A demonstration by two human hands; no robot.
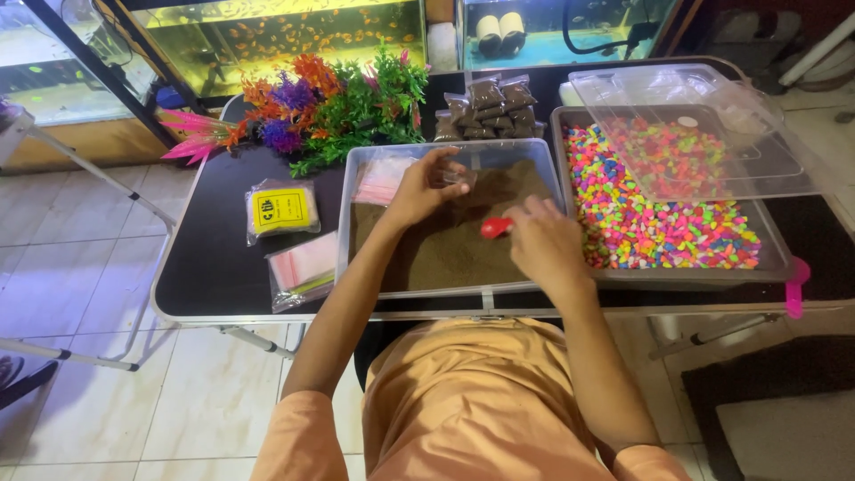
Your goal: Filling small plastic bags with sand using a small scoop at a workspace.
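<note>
over the sand tray: left hand [419,189] pinches a small clear bag [456,176] above the brown sand [436,254]; right hand [545,242] closed round a red scoop [495,227] just beside it.
doing it well: judged, keep the bag mouth wide and low over the tray [356,160], tip slowly.
filled packets [490,107]: dark, stacked behind the tray.
flat packets: yellow-labelled square one [281,210], pink-edged stack [303,267], left on the desk [214,258].
right: coloured gravel [659,214] under a clear lid [695,125].

A red scoop [495,228] lies low over brown sand [445,249]; a small clear bag [457,177] hangs above.
</note>
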